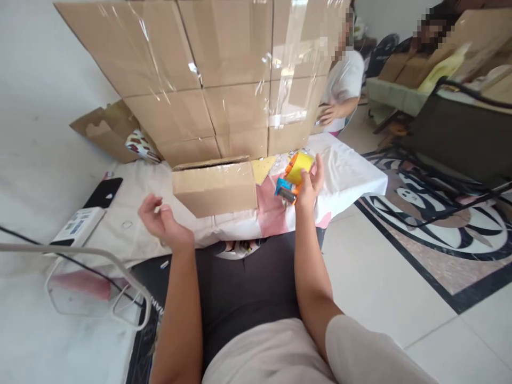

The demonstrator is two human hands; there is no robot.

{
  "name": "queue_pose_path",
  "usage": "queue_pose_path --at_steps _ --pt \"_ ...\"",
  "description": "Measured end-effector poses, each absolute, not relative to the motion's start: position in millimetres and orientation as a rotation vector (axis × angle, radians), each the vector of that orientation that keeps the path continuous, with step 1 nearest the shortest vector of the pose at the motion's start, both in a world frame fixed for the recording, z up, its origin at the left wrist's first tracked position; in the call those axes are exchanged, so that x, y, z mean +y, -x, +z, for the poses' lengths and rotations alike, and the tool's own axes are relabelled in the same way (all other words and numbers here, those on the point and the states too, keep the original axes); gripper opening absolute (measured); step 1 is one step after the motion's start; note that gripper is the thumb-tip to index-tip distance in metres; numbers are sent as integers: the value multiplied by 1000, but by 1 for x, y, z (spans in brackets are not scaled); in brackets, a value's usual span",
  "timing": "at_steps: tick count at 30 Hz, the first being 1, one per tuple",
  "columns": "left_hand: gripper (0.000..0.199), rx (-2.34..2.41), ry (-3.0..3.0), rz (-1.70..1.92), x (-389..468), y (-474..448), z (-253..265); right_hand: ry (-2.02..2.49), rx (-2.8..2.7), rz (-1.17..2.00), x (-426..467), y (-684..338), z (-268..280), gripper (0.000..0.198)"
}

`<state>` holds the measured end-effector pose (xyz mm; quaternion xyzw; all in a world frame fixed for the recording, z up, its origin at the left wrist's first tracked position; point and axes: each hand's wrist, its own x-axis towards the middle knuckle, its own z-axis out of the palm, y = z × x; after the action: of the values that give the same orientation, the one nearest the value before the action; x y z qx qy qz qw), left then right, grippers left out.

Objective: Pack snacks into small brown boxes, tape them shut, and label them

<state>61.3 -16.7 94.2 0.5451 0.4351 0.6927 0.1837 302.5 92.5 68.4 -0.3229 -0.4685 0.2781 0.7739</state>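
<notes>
My right hand (pixel 311 184) is wrapped round a tape dispenser (pixel 286 189) with blue and orange parts and a yellow tape roll (pixel 300 166). It is held above the cloth, to the right of a small cardboard box (pixel 216 186). The small box lies on the table, and a strip of shiny tape runs along its upper edge. Raised at the box's left front is my left hand (pixel 166 220), palm turned up, fingers loosely curled and apart from the thumb, with nothing visible in it.
Taped cardboard boxes (pixel 236 69) stand stacked behind the small box on the cloth-covered table (pixel 352 165). A torn carton (pixel 108 128) leans at the left. A white device (pixel 80 226) lies on the left edge. A person (pixel 344 85) stands behind the stack; a dark chair (pixel 452 133) is at right.
</notes>
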Motion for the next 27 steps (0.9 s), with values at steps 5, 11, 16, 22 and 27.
queue_pose_path --at_steps 5,11,16,22,27 --pt "55 1150 -1905 1771 -26 -121 137 585 -1307 563 2 -299 130 52" --pt "51 1162 -2089 1520 -64 -126 160 580 -1359 452 -42 -263 147 48" --pt "33 1349 -2010 1307 -81 -115 147 703 -1276 421 -31 -260 143 58" --pt "28 1362 -1823 1341 -67 -127 120 716 -1249 513 -27 -265 135 58" --pt "25 1254 -1758 1475 -63 -137 114 718 -1085 788 -20 -262 129 54"
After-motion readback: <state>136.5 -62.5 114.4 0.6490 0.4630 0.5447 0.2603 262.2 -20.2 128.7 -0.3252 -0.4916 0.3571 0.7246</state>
